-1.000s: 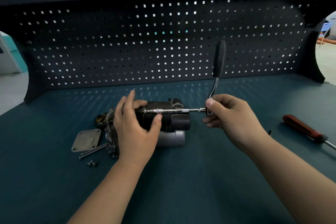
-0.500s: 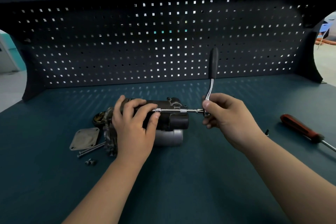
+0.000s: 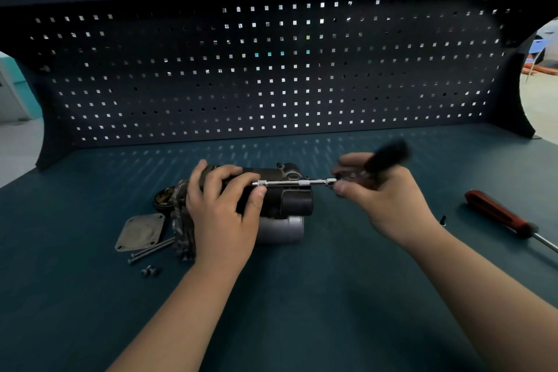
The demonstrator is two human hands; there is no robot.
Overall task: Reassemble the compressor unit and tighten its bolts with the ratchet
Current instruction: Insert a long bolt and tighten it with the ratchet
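Observation:
The dark compressor unit (image 3: 287, 199) lies on its side in the middle of the bench, a silver cylinder (image 3: 280, 229) beneath it. My left hand (image 3: 223, 208) grips its left part from above. My right hand (image 3: 383, 196) holds the head of the ratchet (image 3: 383, 157), whose black handle is blurred and tilted toward the right. The ratchet's chrome extension bar (image 3: 296, 183) runs level from my right hand leftward to my left thumb, where its tip meets the unit.
A square grey cover plate (image 3: 140, 231), two long bolts (image 3: 151, 251) and small screws (image 3: 150, 271) lie left of the unit. A red-handled screwdriver (image 3: 498, 217) lies at the right, a small black part (image 3: 443, 219) beside it. A pegboard (image 3: 271, 69) closes the back.
The ratchet handle has swung down from upright toward the right and is now blurred. My left hand's fingers have curled more tightly over the unit.

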